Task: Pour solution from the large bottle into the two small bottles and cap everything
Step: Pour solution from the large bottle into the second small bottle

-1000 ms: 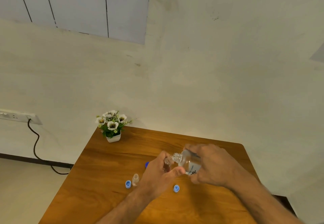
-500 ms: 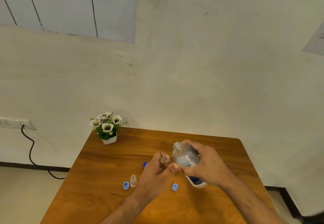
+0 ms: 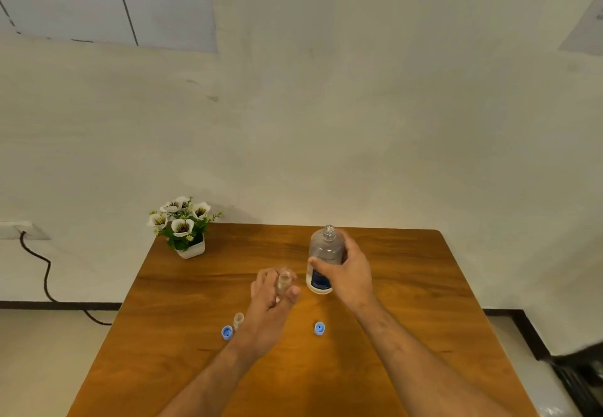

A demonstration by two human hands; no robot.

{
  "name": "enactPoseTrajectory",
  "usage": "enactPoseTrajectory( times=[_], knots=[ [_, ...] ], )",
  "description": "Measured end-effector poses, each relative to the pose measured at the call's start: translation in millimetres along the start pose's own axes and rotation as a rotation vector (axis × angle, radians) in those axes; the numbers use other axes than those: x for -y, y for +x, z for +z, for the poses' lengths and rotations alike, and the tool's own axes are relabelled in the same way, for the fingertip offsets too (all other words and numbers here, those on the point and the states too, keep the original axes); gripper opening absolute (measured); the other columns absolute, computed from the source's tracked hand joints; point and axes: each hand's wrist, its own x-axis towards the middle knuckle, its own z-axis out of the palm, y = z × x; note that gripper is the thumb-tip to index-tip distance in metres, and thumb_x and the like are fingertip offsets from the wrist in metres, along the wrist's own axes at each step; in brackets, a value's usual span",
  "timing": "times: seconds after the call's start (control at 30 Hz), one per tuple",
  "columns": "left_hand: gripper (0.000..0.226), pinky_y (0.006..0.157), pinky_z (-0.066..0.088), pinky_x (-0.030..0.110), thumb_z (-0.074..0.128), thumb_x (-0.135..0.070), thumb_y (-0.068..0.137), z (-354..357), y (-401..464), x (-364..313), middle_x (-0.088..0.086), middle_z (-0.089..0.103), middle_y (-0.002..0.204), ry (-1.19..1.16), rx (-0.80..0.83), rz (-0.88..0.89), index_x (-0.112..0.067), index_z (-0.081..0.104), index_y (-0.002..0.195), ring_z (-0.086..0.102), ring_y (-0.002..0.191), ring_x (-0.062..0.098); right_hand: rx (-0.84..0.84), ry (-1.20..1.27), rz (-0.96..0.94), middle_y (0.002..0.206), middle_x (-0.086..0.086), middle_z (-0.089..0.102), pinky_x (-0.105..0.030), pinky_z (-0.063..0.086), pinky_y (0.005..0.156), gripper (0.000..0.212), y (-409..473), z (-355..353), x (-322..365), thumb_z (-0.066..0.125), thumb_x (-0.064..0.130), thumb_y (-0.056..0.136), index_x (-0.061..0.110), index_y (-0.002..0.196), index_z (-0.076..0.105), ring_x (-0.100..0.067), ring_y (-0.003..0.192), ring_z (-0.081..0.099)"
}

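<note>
My right hand grips the large clear bottle, which stands upright and uncapped on the wooden table. My left hand holds a small clear bottle upright between thumb and fingers, just left of the large one. A second small bottle stands uncapped by my left wrist. One blue cap lies beside it and another blue cap lies between my forearms. A third cap seen earlier is hidden behind my left hand.
A white pot of artificial flowers stands at the table's far left corner. A wall socket with a black cable is at the left. A dark object sits on the floor at the lower right.
The large bottle went from tilted over the small bottle to upright and moved right, down to the table. My left hand kept the small bottle.
</note>
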Motion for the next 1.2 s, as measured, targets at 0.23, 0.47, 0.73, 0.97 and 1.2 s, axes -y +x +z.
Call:
enactPoseTrajectory(
  times=[0.23, 0.47, 0.73, 0.97, 1.2],
  knots=[
    [0.024, 0.076, 0.049, 0.019, 0.073, -0.036, 0.083, 6, 2, 21, -0.01, 0.057, 0.11, -0.069, 0.016, -0.102, -0.034, 0.067, 0.107, 0.056, 0.095, 0.005, 0.006, -0.073, 0.034, 0.127, 0.008, 0.059, -0.038, 0.057, 0.091, 0.08, 13, 18, -29, 0.091, 0.029, 0.066, 0.035, 0.134, 0.048, -0.014, 0.114, 0.058],
    [0.037, 0.089, 0.054, 0.032, 0.083, -0.03, 0.071, 16, 13, 57, -0.025, 0.06, 0.107, 0.043, 0.034, -0.243, -0.046, 0.069, 0.102, 0.06, 0.099, 0.004, 0.079, -0.118, 0.06, 0.111, 0.017, 0.056, -0.026, 0.056, 0.086, 0.076, 29, 30, -49, 0.089, 0.021, 0.069, 0.032, 0.132, 0.05, -0.007, 0.104, 0.058],
    [0.05, 0.101, 0.047, 0.025, 0.081, -0.032, 0.073, 37, 18, 86, -0.025, 0.057, 0.123, 0.27, 0.096, -0.324, -0.043, 0.064, 0.119, 0.055, 0.113, -0.004, 0.109, -0.12, 0.1, 0.12, 0.014, 0.062, -0.033, 0.057, 0.092, 0.079, 43, 45, -70, 0.09, 0.022, 0.066, 0.031, 0.133, 0.05, -0.008, 0.111, 0.06],
    [0.052, 0.094, 0.043, 0.012, 0.078, -0.031, 0.077, 51, 21, 97, -0.034, 0.05, 0.112, 0.304, 0.105, -0.375, -0.04, 0.06, 0.124, 0.052, 0.105, -0.012, 0.127, -0.12, 0.115, 0.114, 0.014, 0.063, -0.032, 0.057, 0.091, 0.071, 47, 41, -84, 0.09, 0.02, 0.065, 0.037, 0.121, 0.051, -0.007, 0.105, 0.062],
    [0.052, 0.09, 0.04, 0.01, 0.077, -0.029, 0.078, 61, 28, 102, -0.029, 0.049, 0.12, 0.325, 0.113, -0.386, -0.038, 0.06, 0.126, 0.05, 0.11, -0.007, 0.131, -0.121, 0.107, 0.116, 0.013, 0.062, -0.031, 0.057, 0.09, 0.073, 48, 41, -93, 0.091, 0.022, 0.064, 0.034, 0.124, 0.051, -0.008, 0.106, 0.061]
  ],
)
